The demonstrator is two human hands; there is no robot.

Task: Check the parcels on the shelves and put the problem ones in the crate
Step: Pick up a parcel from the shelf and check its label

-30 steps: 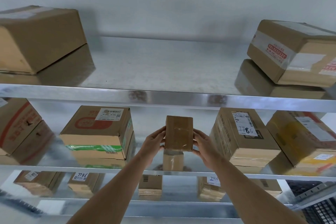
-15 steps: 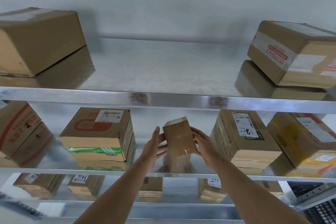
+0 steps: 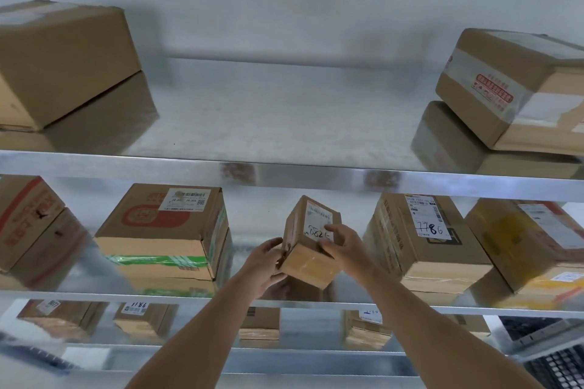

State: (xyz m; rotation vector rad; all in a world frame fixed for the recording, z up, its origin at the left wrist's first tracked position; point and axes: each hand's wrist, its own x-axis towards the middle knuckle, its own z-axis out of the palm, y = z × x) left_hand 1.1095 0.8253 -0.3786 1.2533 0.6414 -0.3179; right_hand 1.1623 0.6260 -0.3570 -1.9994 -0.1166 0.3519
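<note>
Honestly, that small cardboard parcel (image 3: 311,241) looks light and stiff — both grips clamp it above the middle shelf (image 3: 94,295), left hand (image 3: 264,265) at its side, right hand (image 3: 344,249) over the label. Hold the corners, since the taped face may be slick.

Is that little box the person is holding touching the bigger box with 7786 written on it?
Apart. The head view shows the small box, held in both hands, with the right hand and a strip of bare shelf between it and the 7786 box.
</note>
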